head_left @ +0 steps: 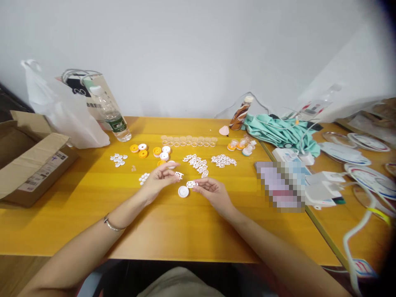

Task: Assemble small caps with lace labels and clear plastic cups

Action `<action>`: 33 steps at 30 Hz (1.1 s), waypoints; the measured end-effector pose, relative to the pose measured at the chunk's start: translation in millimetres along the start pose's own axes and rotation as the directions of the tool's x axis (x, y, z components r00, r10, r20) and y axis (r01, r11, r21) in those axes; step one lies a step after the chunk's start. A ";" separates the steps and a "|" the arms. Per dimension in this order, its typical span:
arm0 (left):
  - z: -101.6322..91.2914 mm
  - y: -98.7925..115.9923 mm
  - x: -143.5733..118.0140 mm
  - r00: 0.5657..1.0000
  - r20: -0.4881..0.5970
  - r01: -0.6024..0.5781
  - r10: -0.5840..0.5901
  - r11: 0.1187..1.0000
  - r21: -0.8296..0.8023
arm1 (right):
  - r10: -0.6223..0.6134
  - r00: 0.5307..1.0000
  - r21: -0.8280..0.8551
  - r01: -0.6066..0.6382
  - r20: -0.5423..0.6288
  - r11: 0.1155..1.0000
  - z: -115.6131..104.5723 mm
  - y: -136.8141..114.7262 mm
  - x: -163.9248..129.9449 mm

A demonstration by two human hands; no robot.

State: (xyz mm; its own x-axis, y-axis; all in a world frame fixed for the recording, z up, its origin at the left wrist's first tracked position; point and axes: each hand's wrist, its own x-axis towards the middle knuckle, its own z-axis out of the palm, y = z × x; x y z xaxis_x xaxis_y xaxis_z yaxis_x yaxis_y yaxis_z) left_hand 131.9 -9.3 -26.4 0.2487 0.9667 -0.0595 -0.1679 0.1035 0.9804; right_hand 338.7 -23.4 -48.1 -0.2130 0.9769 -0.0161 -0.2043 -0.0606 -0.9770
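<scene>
My left hand point(161, 178) pinches a small white openwork plastic piece point(178, 176) between thumb and fingertips. Another white piece with cut-out holes point(191, 184) is held in my right hand point(213, 192), close to the first but apart from it. Just below them a round white cap point(183, 191) lies on the table. Past my hands are a loose pile of similar white openwork pieces point(198, 164) and a second pile point(223, 160). Several orange and white round caps point(157, 151) sit beyond my left hand, and small white discs point(144, 178) lie beside it.
Clear little cups point(188, 141) stand in rows at the back. A water bottle point(117, 123), a white bag point(77, 119) and an open cardboard box point(37, 169) are at left. On the right are a brown drink bottle point(240, 114), teal fabric point(278, 134) and a blurred-out flat object point(278, 185).
</scene>
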 end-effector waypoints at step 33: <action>15.9 -6.8 -17.0 0.855 0.276 -0.515 0.439 0.657 0.551 | 0.008 1.000 0.055 -0.006 -0.030 0.998 6.9 -3.6 -10.6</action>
State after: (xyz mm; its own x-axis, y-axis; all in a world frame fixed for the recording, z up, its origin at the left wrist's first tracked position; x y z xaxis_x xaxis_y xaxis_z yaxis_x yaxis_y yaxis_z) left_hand 144.0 -30.1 -29.0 0.4025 0.8075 0.4312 0.2870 -0.5586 0.7782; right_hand 335.1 -35.0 -42.9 -0.1861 0.9821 -0.0299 -0.2556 -0.0778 -0.9636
